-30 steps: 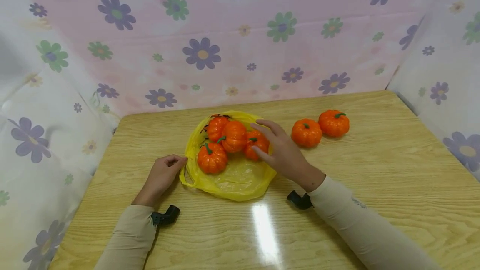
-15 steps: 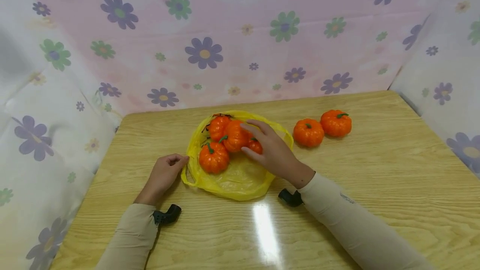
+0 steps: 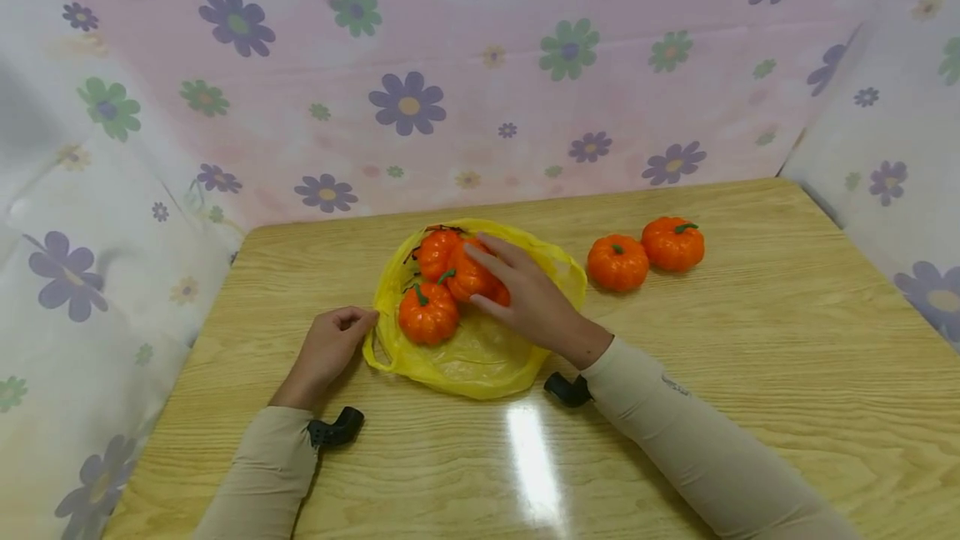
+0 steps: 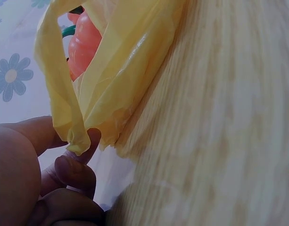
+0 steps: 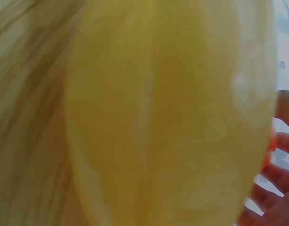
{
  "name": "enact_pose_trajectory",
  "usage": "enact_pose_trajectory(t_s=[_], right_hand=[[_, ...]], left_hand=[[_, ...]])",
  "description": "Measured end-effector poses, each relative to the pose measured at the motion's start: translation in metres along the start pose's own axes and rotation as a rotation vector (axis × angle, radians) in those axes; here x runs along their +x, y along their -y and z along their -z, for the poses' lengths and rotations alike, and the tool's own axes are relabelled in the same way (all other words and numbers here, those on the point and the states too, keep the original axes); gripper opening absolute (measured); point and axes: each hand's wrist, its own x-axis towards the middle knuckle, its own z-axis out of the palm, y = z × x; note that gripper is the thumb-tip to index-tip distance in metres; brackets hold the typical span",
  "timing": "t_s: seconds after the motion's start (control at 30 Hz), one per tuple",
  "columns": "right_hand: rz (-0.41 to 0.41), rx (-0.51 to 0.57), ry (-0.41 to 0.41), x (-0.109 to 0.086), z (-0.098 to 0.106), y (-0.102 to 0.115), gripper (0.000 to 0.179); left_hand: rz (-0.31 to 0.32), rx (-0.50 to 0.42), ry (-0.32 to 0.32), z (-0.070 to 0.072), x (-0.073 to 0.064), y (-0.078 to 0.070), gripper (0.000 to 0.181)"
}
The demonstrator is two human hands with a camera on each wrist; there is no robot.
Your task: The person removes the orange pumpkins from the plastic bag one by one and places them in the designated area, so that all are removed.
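A yellow plastic bag (image 3: 480, 361) lies with its mouth spread on the table, toy pumpkins inside it. My left hand (image 3: 328, 354) pinches the bag's left edge beside a handle loop; in the left wrist view the thumb and fingers meet at the gathered yellow plastic (image 4: 79, 141). Over the bag's right side reaches my right hand (image 3: 528, 298), fingers spread and fairly straight, fingertips right at an orange pumpkin (image 3: 463, 277) with a green stem. Another pumpkin (image 3: 428, 315) sits in front of it, and one (image 3: 435, 252) with dark twigs lies behind. The hand mostly hides a further pumpkin.
Two more orange pumpkins, a nearer one (image 3: 617, 262) and a farther one (image 3: 672, 243), stand side by side on the wooden table (image 3: 750, 340) right of the bag. A flowered cloth (image 3: 480, 148) hangs behind the table and at both sides.
My right hand has moved left across the bag, from the right-hand pumpkin to the middle one, covering more of the pumpkins. The left hand has stayed at the bag's edge.
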Motion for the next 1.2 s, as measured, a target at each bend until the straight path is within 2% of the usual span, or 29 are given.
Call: enact_pose_trajectory(t_s=[0.47,0.8,1.2], right_hand=[[0.01,-0.022,-0.012,-0.003,-0.005,-0.003,0.066],[0.046,-0.025,-0.069,-0.002,-0.006,-0.004,0.064],[0.065,0.001,-0.128,-0.011,-0.005,-0.003,0.064]], left_hand=[[0.005,-0.014,-0.003,-0.002,0.001,0.0,0.041],[0.007,0.002,-0.005,0.001,0.0,-0.001,0.042],[0.005,-0.003,0.009,0.0,0.0,0.0,0.044]])
